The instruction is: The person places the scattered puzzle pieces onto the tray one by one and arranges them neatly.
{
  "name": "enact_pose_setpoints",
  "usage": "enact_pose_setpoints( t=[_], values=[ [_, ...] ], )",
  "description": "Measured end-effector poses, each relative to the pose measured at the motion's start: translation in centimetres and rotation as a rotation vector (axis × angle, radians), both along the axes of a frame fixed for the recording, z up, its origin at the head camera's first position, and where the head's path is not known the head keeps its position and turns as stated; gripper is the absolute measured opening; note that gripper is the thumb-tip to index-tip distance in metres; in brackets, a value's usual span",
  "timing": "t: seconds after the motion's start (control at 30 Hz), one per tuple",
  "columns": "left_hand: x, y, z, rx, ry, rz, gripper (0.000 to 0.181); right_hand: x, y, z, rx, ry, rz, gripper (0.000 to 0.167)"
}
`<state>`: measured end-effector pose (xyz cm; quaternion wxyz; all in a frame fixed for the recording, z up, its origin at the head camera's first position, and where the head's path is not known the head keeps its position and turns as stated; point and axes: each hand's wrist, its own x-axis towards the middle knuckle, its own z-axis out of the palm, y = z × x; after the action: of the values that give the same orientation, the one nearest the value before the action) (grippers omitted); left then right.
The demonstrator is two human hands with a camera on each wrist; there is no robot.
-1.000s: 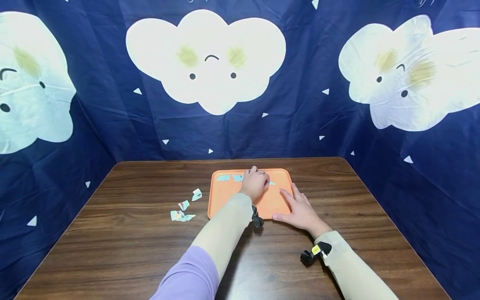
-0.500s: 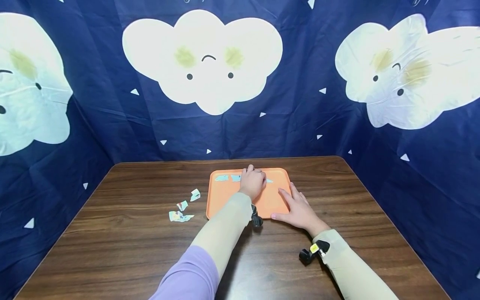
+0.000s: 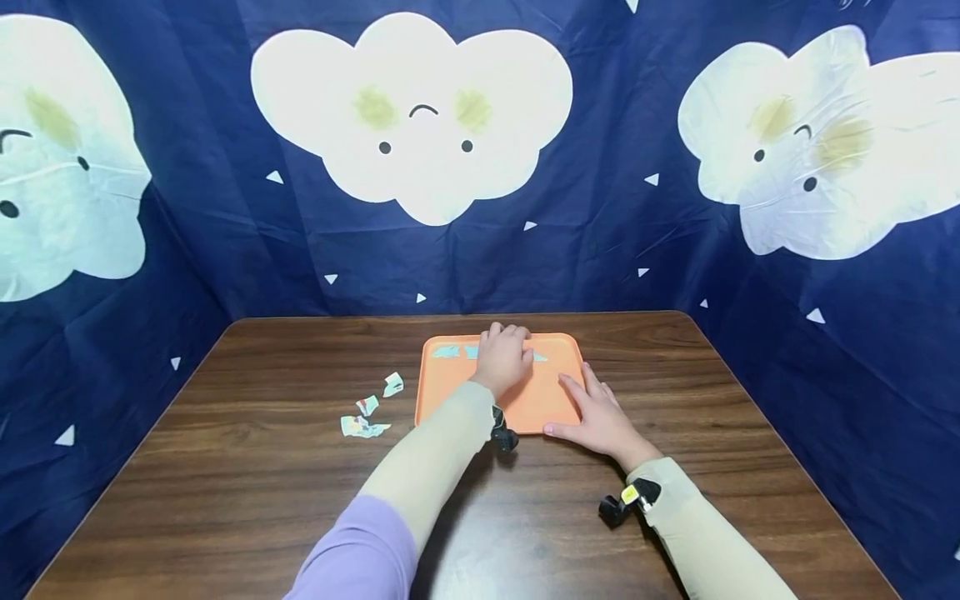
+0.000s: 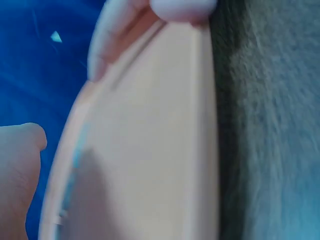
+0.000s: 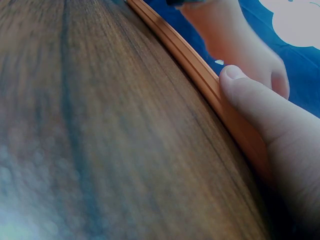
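Note:
On the table lies an orange tray [image 3: 442,387] with torn light-blue paper pieces [image 3: 446,352] in a row along its far side. My left hand [image 3: 501,360] is over the far middle of this row, fingers bent and back of the hand up. It covers part of the row, and whether a paper piece is between its fingertips is hidden. My right hand [image 3: 602,422] rests spread at the tray's near right corner. Its thumb [image 5: 247,92] lies against the near rim, and the other fingers touch the right rim.
Left of the tray, loose torn paper pieces [image 3: 393,384] with printed colours lie on the brown wooden table [image 3: 247,467]. A dark blue curtain [image 3: 600,275] with white clouds stands behind the table and at both sides.
My left hand has shifted slightly left and away from me over the row, uncovering a little more of the piece on its right. The right hand stays at the tray corner.

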<state>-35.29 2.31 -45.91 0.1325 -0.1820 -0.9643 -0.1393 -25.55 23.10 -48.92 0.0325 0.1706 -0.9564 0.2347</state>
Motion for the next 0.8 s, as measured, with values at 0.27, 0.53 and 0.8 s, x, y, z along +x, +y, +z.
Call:
enact_pose_setpoints(
  t=[0.27, 0.53, 0.8],
  values=[
    [2.1, -2.7, 3.1, 0.18, 0.008, -0.016, 0.031, 0.0, 0.4, 0.0, -0.009, 0.0, -0.005, 0.101],
    [4.1, -6.6, 4.0, 0.295, 0.047, 0.005, 0.029, -0.1, 0.4, 0.0, 0.003, 0.002, 0.002, 0.102],
    [5.4, -10.4, 4.0, 0.308, 0.08, 0.047, 0.028, 0.1, 0.1, 0.0, -0.002, -0.004, 0.008, 0.103]
  ],
)
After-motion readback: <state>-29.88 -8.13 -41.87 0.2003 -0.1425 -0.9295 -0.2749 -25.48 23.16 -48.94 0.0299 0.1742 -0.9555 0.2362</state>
